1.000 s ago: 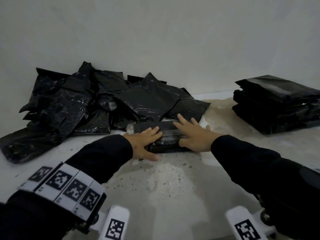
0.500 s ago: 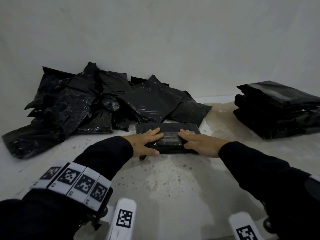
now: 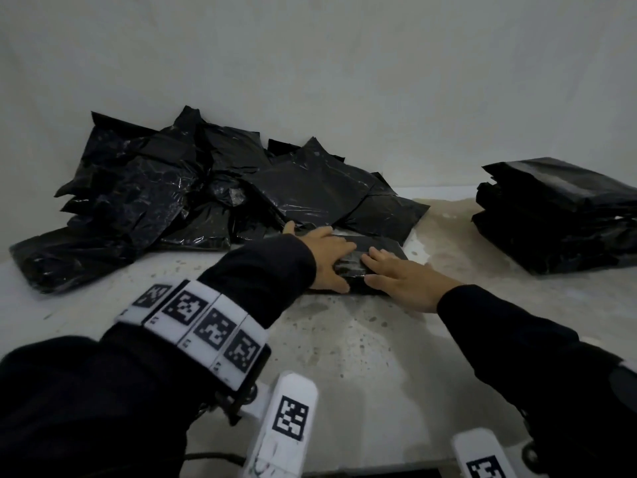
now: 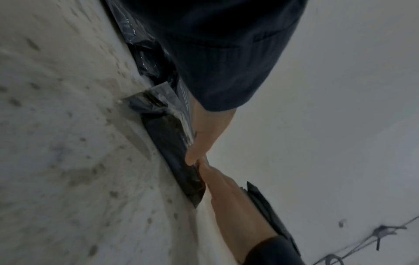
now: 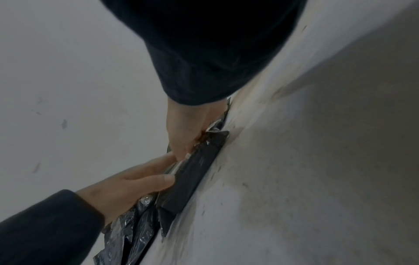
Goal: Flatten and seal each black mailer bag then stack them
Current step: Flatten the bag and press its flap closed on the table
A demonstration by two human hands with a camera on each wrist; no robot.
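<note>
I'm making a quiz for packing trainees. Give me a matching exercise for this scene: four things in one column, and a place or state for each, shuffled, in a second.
Things:
1. loose heap of mailer bags
2. neat stack of bags
3. folded mailer bag
4. left hand

Places or states:
A. at the table's right side
B. lying flat under both hands
C. piled at the back left against the wall
D. flat, fingers straight, next to the right hand

Pairs: 1-C, 2-A, 3-B, 4-D
</note>
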